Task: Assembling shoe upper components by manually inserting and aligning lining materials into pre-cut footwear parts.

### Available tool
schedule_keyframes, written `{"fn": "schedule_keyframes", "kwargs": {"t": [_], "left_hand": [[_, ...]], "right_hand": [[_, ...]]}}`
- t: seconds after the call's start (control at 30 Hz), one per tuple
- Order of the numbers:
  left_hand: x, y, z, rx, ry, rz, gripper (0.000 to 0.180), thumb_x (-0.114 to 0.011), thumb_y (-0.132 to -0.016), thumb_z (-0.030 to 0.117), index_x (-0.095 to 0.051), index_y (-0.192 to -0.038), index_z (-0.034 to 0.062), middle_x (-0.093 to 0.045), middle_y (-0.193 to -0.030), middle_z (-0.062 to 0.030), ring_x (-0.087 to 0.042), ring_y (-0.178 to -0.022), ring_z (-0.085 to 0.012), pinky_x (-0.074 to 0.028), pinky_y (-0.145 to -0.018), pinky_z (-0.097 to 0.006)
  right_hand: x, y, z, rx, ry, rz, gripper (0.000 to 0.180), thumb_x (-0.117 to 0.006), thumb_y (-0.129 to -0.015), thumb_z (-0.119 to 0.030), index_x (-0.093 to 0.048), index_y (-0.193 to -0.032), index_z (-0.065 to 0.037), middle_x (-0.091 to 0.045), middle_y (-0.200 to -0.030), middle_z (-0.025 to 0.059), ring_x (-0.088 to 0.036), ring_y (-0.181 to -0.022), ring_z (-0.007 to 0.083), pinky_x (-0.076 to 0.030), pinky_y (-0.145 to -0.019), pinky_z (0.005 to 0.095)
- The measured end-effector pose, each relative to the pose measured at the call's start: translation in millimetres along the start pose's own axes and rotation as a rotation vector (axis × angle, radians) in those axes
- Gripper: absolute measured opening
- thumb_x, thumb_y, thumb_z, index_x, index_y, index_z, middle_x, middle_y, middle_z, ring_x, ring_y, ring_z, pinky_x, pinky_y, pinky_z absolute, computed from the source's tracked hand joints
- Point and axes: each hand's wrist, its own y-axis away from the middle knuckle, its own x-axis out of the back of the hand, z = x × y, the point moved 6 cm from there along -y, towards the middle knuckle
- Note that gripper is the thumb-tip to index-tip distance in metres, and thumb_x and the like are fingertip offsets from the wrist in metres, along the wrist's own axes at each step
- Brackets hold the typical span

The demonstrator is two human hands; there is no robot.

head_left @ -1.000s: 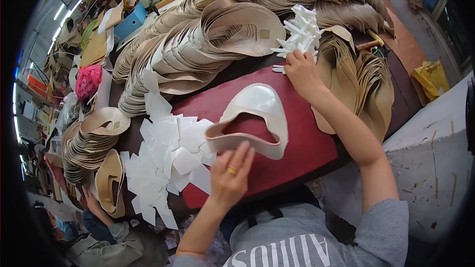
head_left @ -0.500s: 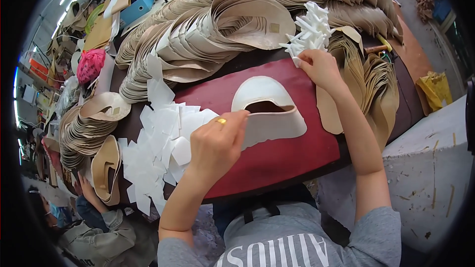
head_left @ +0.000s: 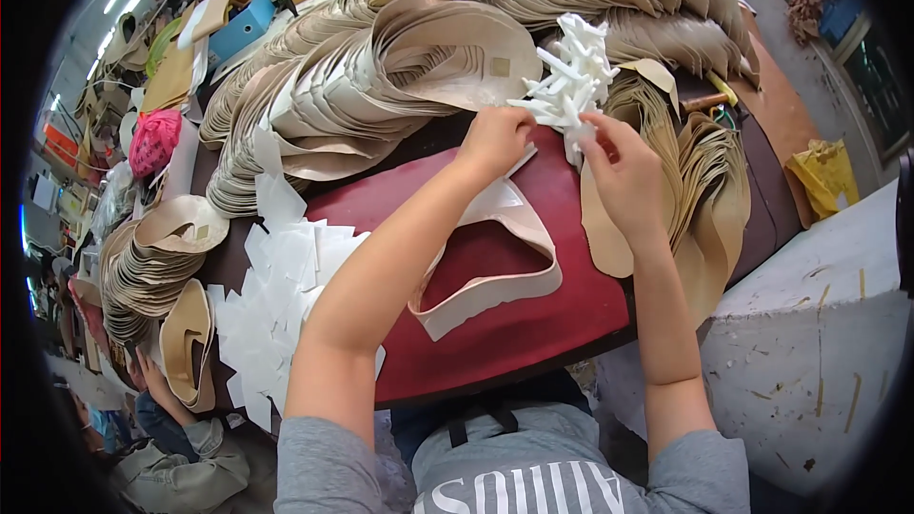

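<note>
While the left hand (head_left: 495, 141) keeps its fingers pinched on a narrow white strip (head_left: 520, 162) in the head view, the right hand (head_left: 624, 171) is just beside it, to its right. This right hand has thumb and fingertips at the lower edge of a loose heap of narrow white sticks (head_left: 578, 67); whether they grip one, I cannot tell. Below the left grip, a cream, curved piece with a large opening (head_left: 495, 292) lies on a flat dark-red sheet (head_left: 466, 362), partly hidden by the left forearm. Well to the left of the grip are overlapping thin white sheets (head_left: 286, 276); just right of the right hand, folded tan pieces (head_left: 705, 190) stand in a stack.
</note>
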Motion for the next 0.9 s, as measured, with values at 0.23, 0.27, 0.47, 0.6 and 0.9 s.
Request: {"fn": "schedule_keyframes", "kwargs": {"t": [0.23,0.27,0.47,0.6,0.9], "left_hand": [[10,0,24,-0.094,-0.073,-0.039,0.031,-0.064,-0.081,0.018,-0.063,-0.109,0.0034,-0.068,-0.091,-0.0105,-0.061,-0.076,-0.0294,-0.048,-0.07,-0.037],[3,2,21,-0.095,-0.229,-0.085,0.031,-0.064,-0.081,0.019,-0.063,-0.107,0.003,-0.068,-0.09,-0.0121,-0.061,-0.074,-0.0322,-0.048,-0.069,-0.04],[41,20,47,-0.077,-0.018,0.13,0.035,-0.065,-0.084,0.024,-0.063,-0.113,0.0028,-0.067,-0.09,-0.0106,-0.057,-0.07,-0.0216,-0.045,-0.064,-0.031],[70,125,71,-0.188,0.102,0.001,0.04,-0.068,-0.083,0.017,-0.061,-0.119,0.0023,-0.066,-0.099,-0.0099,-0.056,-0.071,-0.0192,-0.045,-0.064,-0.03],[62,202,45,0.366,0.786,-0.216,0.04,-0.053,-0.088,0.014,-0.057,-0.125,0.0008,-0.065,-0.105,-0.0103,-0.057,-0.084,-0.0125,-0.043,-0.07,-0.021]], "right_hand": [[3,23,42,-0.286,-0.423,-0.06,0.023,-0.059,-0.089,-0.002,-0.064,-0.111,0.0,-0.061,-0.088,0.0038,-0.054,-0.074,0.0085,-0.045,-0.068,0.0197],[-2,23,43,-0.295,-0.458,-0.066,0.022,-0.059,-0.089,-0.002,-0.064,-0.11,0.001,-0.061,-0.088,0.0037,-0.055,-0.075,0.0081,-0.045,-0.069,0.0195],[3,44,5,-0.32,-0.661,0.103,0.022,-0.058,-0.09,-0.002,-0.063,-0.111,0.001,-0.061,-0.088,0.0039,-0.057,-0.077,0.0088,-0.048,-0.072,0.0195],[40,75,6,-0.337,-0.632,0.138,0.022,-0.059,-0.089,-0.001,-0.06,-0.111,0.002,-0.062,-0.089,0.007,-0.06,-0.075,0.011,-0.051,-0.069,0.0208],[-29,119,-63,-0.295,-0.927,0.002,0.023,-0.067,-0.082,0.003,-0.062,-0.105,0.003,-0.067,-0.087,0.0085,-0.062,-0.069,0.0113,-0.053,-0.065,0.0195]]}}
